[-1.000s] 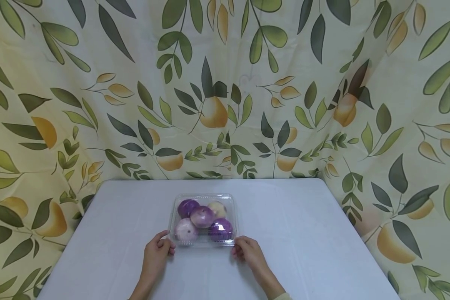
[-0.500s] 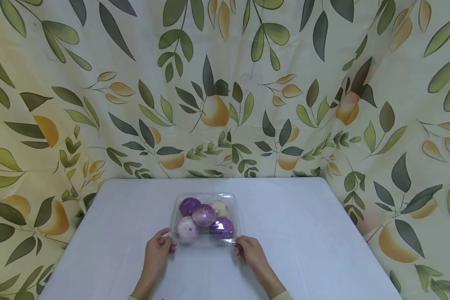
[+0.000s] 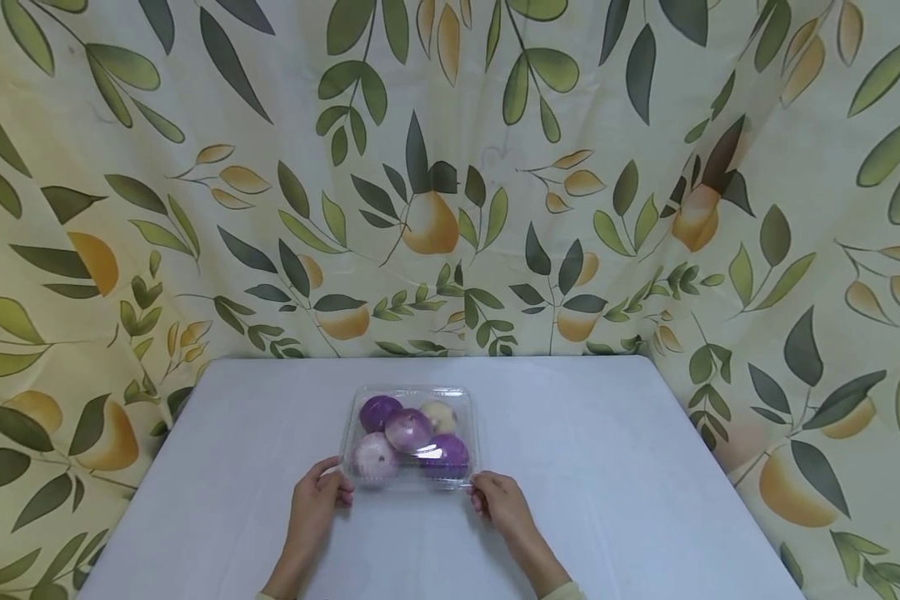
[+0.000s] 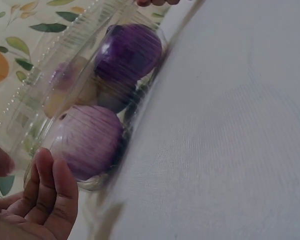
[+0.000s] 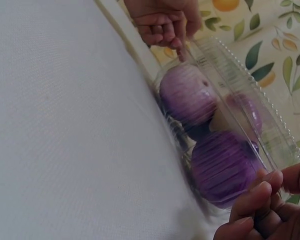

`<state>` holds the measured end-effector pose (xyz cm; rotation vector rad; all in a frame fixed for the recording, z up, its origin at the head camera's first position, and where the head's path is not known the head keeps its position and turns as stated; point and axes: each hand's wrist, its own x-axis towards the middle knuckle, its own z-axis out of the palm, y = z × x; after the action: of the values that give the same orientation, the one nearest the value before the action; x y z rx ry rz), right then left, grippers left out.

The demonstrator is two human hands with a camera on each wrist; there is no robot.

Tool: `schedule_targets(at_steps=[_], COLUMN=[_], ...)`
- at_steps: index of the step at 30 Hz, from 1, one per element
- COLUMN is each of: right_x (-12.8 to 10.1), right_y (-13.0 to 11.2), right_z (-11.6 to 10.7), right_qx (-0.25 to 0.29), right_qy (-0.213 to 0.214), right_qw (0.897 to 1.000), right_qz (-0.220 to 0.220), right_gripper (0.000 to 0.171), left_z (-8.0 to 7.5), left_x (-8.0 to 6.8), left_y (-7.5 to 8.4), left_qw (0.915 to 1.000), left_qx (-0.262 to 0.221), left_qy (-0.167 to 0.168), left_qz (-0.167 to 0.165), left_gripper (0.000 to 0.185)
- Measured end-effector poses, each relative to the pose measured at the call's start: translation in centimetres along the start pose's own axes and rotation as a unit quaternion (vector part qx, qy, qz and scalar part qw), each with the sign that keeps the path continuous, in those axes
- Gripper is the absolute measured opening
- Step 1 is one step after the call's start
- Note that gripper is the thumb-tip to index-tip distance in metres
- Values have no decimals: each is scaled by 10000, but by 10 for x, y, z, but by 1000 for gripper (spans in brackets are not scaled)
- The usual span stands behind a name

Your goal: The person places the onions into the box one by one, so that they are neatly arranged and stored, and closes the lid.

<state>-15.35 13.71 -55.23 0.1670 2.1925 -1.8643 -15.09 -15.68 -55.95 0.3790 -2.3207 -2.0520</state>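
Observation:
A clear plastic clamshell box (image 3: pixel 412 393) sits closed on the white table (image 3: pixel 607 467), holding several purple and pale onions (image 3: pixel 407 429). My left hand (image 3: pixel 336 487) pinches its near left corner, and my right hand (image 3: pixel 482 492) pinches its near right corner. In the left wrist view the box (image 4: pixel 65 55) fills the left side, with a pale purple onion (image 4: pixel 85 140) by my left hand (image 4: pixel 22 165), thumb over the lid and fingers curled at the rim. In the right wrist view a dark purple onion (image 5: pixel 222 167) lies next to my right hand (image 5: pixel 277 187).
A leaf-and-pear printed curtain (image 3: pixel 450 167) hangs behind and around the table. The table's back edge (image 3: pixel 420 358) meets the curtain. White tabletop (image 3: pixel 217 433) extends to the left and right of the box.

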Motion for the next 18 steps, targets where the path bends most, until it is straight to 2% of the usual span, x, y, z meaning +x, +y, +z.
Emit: schedule_targets(at_steps=[3,9,18], right_x=[1,2,2], right_y=[-1,-2,4], right_z=[-1,-2,0], right_qx=[-41,-27,-119], right_qy=[6,74,-4], right_qw=[10000,9999,9999], right_qz=[-17,-106,-45], right_gripper=[34,33,31], left_z=[1,3,5], left_x=[2,6,3], left_y=[1,3,-2], left_qw=[9999,10000,9999], left_qx=[-80,-4,32], left_qy=[-7,76,125], left_qz=[-82,16,-108], left_gripper=[42,39,43])
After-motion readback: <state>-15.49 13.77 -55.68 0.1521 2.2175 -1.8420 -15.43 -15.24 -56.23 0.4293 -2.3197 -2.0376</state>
